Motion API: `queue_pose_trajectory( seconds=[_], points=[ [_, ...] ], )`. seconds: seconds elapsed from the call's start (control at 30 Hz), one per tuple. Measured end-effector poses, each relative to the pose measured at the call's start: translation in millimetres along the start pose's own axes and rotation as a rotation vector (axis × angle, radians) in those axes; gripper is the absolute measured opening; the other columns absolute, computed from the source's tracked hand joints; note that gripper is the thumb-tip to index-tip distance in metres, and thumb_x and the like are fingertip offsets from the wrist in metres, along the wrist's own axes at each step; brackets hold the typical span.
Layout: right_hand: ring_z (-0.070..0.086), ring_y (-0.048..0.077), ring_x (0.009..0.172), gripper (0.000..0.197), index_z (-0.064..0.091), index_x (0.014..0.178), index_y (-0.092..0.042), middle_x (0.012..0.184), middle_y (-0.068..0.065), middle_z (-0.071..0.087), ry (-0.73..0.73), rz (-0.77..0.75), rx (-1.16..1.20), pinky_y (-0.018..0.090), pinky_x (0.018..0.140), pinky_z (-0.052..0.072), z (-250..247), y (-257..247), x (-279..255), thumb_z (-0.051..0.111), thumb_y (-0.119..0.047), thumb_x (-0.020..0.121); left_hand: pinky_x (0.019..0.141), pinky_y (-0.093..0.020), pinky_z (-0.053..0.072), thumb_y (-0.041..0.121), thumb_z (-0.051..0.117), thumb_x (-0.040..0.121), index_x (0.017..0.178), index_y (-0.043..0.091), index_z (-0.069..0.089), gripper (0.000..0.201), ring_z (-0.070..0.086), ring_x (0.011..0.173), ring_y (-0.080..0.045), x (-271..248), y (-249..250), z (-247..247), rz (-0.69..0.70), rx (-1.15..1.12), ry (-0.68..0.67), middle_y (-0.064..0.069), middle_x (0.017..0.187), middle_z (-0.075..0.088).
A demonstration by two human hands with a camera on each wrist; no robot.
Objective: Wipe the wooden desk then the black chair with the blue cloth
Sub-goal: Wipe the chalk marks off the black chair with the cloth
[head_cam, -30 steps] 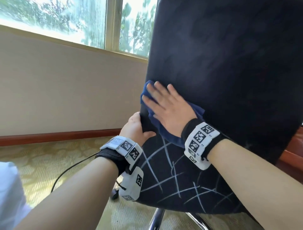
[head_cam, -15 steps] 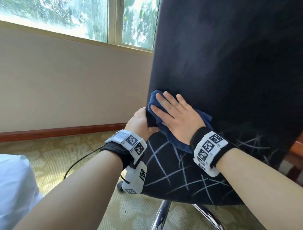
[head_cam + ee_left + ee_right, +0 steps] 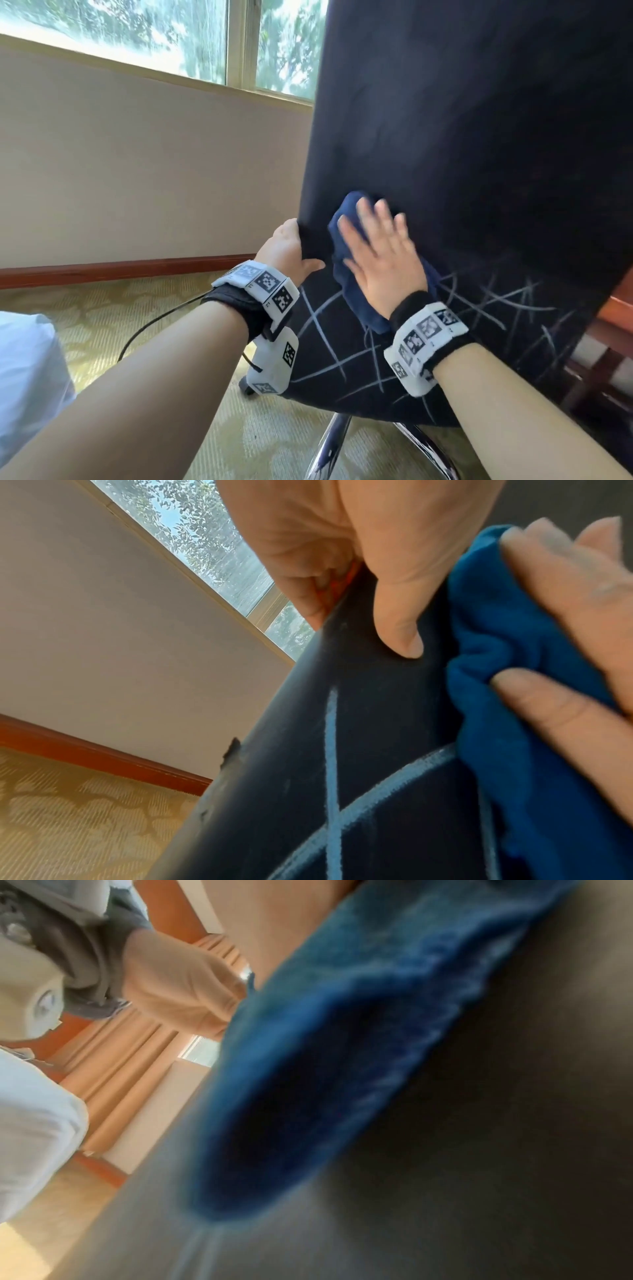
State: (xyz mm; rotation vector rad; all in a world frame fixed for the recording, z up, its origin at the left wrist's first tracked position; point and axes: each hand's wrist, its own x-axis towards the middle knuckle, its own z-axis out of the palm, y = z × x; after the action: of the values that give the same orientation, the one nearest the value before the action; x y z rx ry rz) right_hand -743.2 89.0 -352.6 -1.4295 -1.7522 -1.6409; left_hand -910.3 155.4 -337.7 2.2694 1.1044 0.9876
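L hand (image 3: 289, 248) grips the chair (image 3: 479, 137) back's left edge, thumb (image 3: 399, 631) on the rear face, fingers round the front. R hand (image 3: 383, 260), fingers straight & spread, presses the cloth (image 3: 352, 291) flat on the chair back, just inside that edge. Cloth: blue, bunched. Pale chalk lines (image 3: 329, 335) cross the chair below it; bare black above. Carpet (image 3: 102, 315) lies left of the chair.
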Motion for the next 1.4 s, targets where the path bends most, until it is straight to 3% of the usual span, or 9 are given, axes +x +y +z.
queue_pose_trajectory(
  seconds=[0.1, 0.27, 0.37, 0.5, 0.6, 0.73, 0.97, 1.2, 1.4],
  points=[
    [0.012, 0.030, 0.138, 0.056, 0.029, 0.141, -0.019, 0.147, 0.012, 0.026, -0.041, -0.116, -0.062, 0.042, 0.115, 0.005, 1, 11, -9, 0.044, -0.029, 0.088, 0.094, -0.029, 0.035, 0.021, 0.073, 0.080, 0.133, 0.006, 0.036, 0.066, 0.047, 0.119, -0.027, 2, 0, 0, -0.002, 0.003, 0.001, -0.013, 0.131, 0.045],
    [0.031, 0.047, 0.129, 0.051, 0.031, 0.138, -0.008, 0.140, 0.029, 0.039, 0.104, 0.367, -0.082, 0.057, 0.104, 0.024, -14, 53, 2, 0.038, -0.036, 0.097, 0.094, -0.030, 0.035, 0.026, 0.072, 0.082, 0.134, 0.009, 0.033, 0.068, 0.046, 0.120, -0.027, 6, 3, -2, -0.031, 0.040, -0.011, -0.009, 0.135, 0.043],
    [0.026, 0.044, 0.130, 0.052, 0.031, 0.138, -0.009, 0.142, 0.026, 0.032, 0.092, 0.270, -0.022, 0.056, 0.106, 0.023, -6, 32, -13, 0.041, -0.033, 0.093, 0.098, -0.030, 0.035, 0.024, 0.076, 0.077, 0.147, 0.018, 0.011, 0.095, 0.044, 0.123, -0.027, 4, 6, -7, -0.002, 0.031, 0.000, -0.007, 0.143, 0.027],
    [0.026, 0.034, 0.131, 0.054, 0.030, 0.139, -0.014, 0.143, 0.015, 0.026, 0.001, -0.032, -0.042, 0.045, 0.113, 0.010, 2, 25, -29, 0.042, -0.030, 0.089, 0.116, -0.031, 0.002, 0.040, 0.072, 0.078, 0.136, 0.028, -0.034, 0.121, -0.009, 0.144, -0.024, -5, 22, -15, 0.257, 0.352, 0.131, -0.006, 0.153, -0.025],
    [0.026, 0.037, 0.131, 0.055, 0.030, 0.138, -0.009, 0.142, 0.022, 0.035, 0.087, 0.232, -0.087, 0.048, 0.111, 0.015, -6, 50, -26, 0.043, -0.033, 0.090, 0.110, -0.035, -0.023, 0.045, 0.061, 0.085, 0.133, 0.032, -0.034, 0.108, -0.042, 0.129, -0.019, -2, 40, -8, 0.537, 0.605, 0.114, -0.001, 0.140, -0.045],
    [0.025, 0.045, 0.131, 0.057, 0.024, 0.140, -0.004, 0.142, 0.030, 0.033, 0.137, 0.498, -0.049, 0.051, 0.109, 0.014, -11, 65, -37, 0.039, -0.036, 0.096, 0.101, -0.039, -0.032, 0.048, 0.055, 0.089, 0.141, 0.022, -0.028, 0.101, -0.046, 0.124, -0.025, 11, 48, 18, 0.570, 0.719, 0.083, -0.010, 0.145, -0.040],
    [0.029, 0.029, 0.131, 0.052, 0.032, 0.138, -0.016, 0.143, 0.013, 0.031, 0.019, -0.076, -0.064, 0.041, 0.113, 0.010, -3, 75, -71, 0.045, -0.035, 0.092, 0.106, -0.059, -0.008, 0.049, 0.064, 0.079, 0.146, 0.011, 0.002, 0.099, -0.007, 0.135, -0.048, 20, 43, 45, 0.608, 0.702, 0.309, -0.031, 0.151, 0.004],
    [0.019, 0.050, 0.134, 0.058, 0.020, 0.141, -0.002, 0.144, 0.034, 0.027, 0.144, 0.700, 0.075, 0.054, 0.109, 0.010, -13, 92, -82, 0.028, -0.041, 0.099, 0.107, -0.055, -0.018, 0.060, 0.050, 0.080, 0.147, 0.009, 0.003, 0.097, -0.005, 0.135, -0.051, 17, 48, 53, 0.613, 0.692, 0.325, -0.032, 0.151, 0.003],
    [0.024, 0.040, 0.129, 0.050, 0.031, 0.134, -0.008, 0.139, 0.022, 0.023, 0.016, 0.232, 0.061, 0.050, 0.109, 0.017, 0, 65, -108, 0.040, -0.033, 0.092, 0.107, -0.054, -0.020, 0.067, 0.046, 0.075, 0.147, 0.011, -0.001, 0.103, -0.008, 0.135, -0.047, 16, 45, 54, 0.604, 0.684, 0.346, -0.030, 0.152, 0.000]
  ],
)
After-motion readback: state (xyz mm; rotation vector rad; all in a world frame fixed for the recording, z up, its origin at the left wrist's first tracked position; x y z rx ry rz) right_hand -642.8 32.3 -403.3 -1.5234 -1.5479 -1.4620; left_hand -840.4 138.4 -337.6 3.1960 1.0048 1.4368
